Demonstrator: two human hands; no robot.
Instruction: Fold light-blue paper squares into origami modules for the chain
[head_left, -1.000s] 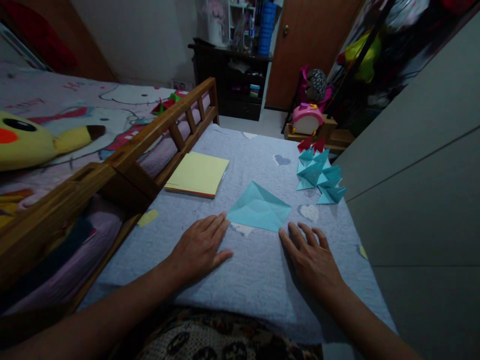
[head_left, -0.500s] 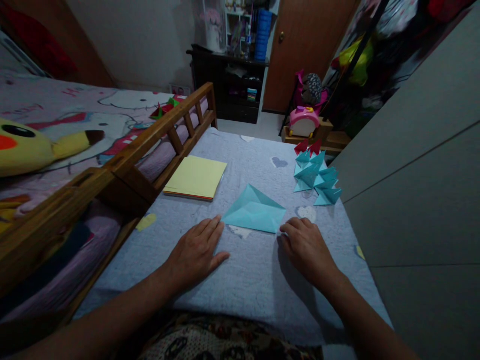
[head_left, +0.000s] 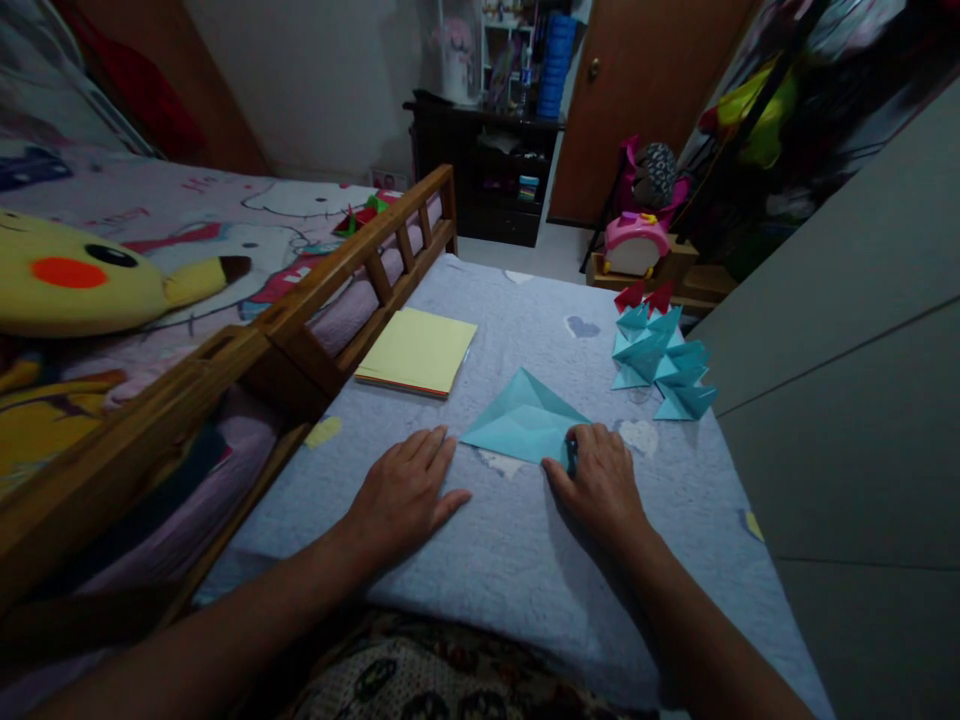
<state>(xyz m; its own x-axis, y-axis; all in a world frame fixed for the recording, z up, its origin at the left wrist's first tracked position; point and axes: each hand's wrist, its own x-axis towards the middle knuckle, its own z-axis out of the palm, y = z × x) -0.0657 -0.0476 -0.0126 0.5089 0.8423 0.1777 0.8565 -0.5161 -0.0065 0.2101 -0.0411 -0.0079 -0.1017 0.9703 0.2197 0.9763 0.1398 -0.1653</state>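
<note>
A folded light-blue paper triangle [head_left: 521,420] lies on the pale blue bedcover [head_left: 517,570] in front of me. My right hand [head_left: 600,480] has its fingers curled and pinches the paper's right corner. My left hand [head_left: 405,495] lies flat and open on the cover, its fingertips just short of the paper's left corner. A stack of square sheets with a yellow one on top [head_left: 418,350] sits to the left of the paper. Several folded blue pieces and two red ones [head_left: 656,355] are grouped at the right.
A wooden bed rail [head_left: 315,300] runs along the left, with a yellow plush toy [head_left: 82,275] on the patterned bed beyond. A grey cabinet face [head_left: 847,330] stands close on the right. A dark shelf unit [head_left: 487,160], a brown door and a pink toy [head_left: 636,240] are at the back.
My right hand has gone from lying flat and spread beside the paper to curled onto its right corner, pinching it. My left hand has stayed flat. The view shifted slightly.
</note>
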